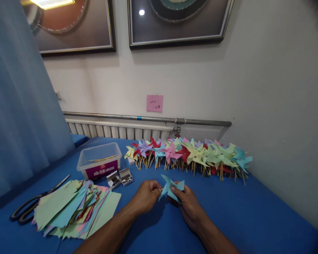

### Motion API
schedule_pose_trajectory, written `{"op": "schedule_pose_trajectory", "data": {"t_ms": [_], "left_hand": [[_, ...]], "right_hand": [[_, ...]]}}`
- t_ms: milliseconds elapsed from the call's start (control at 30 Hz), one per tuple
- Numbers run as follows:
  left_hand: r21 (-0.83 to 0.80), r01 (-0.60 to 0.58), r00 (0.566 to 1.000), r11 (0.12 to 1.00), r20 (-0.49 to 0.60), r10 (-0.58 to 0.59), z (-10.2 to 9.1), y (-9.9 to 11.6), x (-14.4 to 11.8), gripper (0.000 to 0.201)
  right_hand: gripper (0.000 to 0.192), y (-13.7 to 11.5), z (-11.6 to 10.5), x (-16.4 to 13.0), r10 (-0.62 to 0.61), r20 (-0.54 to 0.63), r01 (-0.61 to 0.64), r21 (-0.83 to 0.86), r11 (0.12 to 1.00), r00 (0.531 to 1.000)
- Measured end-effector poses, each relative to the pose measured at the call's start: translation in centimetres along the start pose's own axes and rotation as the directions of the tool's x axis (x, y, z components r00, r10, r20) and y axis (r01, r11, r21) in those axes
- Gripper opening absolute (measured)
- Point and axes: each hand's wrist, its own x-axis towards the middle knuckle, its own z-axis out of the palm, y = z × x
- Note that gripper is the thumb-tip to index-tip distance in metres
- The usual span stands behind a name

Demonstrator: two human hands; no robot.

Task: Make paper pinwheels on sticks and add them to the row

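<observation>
A light blue paper pinwheel [171, 187] is held between both hands just above the blue table [254, 215]. My left hand [146, 195] pinches its left side, where a thin stick end seems to show between the fingers. My right hand [187, 204] grips its right blades from below, thumb on top. A long row of finished pinwheels [190, 155] in several colours lies on wooden sticks along the wall behind my hands.
A stack of cut coloured paper [71, 208] lies front left, with black scissors [31, 204] beside it. A clear plastic box [99, 160] holds sticks; two small open boxes of pins [120, 177] stand in front of it. A radiator and pipe [148, 119] run behind.
</observation>
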Motion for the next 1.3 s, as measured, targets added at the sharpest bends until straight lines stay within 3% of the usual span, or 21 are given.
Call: {"op": "schedule_pose_trajectory", "data": {"t_ms": [1300], "left_hand": [[-0.001, 0.008, 0.999, 1.0, 0.032, -0.008, 0.13, -0.34, 0.14, 0.01]], "right_hand": [[0.041, 0.41, -0.19, 0.31, -0.027, -0.012, 0.026, -0.03, 0.999, 1.0]]}}
